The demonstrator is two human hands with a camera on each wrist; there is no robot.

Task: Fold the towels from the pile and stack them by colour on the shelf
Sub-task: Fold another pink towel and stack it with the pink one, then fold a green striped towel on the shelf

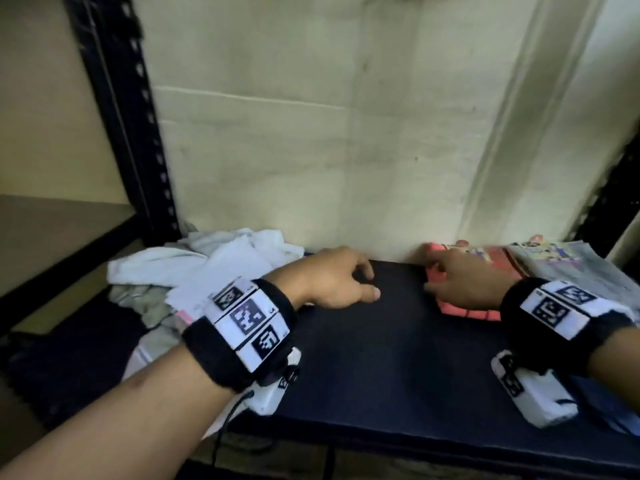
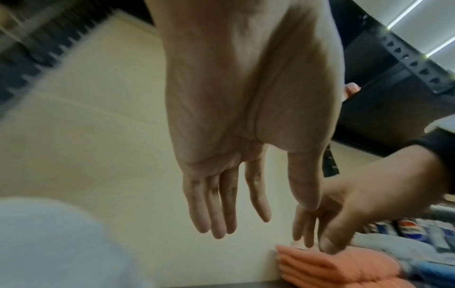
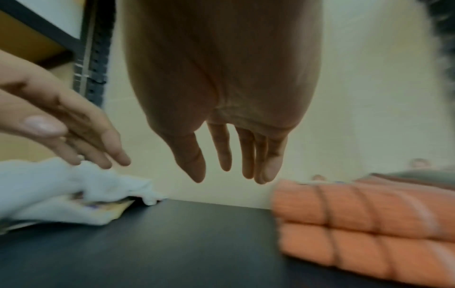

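Note:
A loose pile of white towels point(image 1: 214, 268) lies at the shelf's back left, also seen as the white pile point(image 3: 61, 193). Folded orange towels point(image 1: 460, 306) sit stacked at the back right, shown two high in the right wrist view as the orange stack point(image 3: 364, 230) and in the left wrist view point(image 2: 329, 267). My left hand point(image 1: 346, 282) hovers over the dark shelf point(image 1: 381, 358) beside the white pile, fingers relaxed and empty point(image 2: 229, 214). My right hand point(image 1: 460, 278) hangs just above the orange stack with straight, empty fingers point(image 3: 236, 165).
A folded grey towel with a printed pattern point(image 1: 568, 261) lies right of the orange stack. Black shelf uprights stand at the left point(image 1: 131, 116) and right point(image 1: 613, 195). A pale wall point(image 1: 346, 133) closes the back. Blue cloth point(image 1: 609, 407) shows at the lower right.

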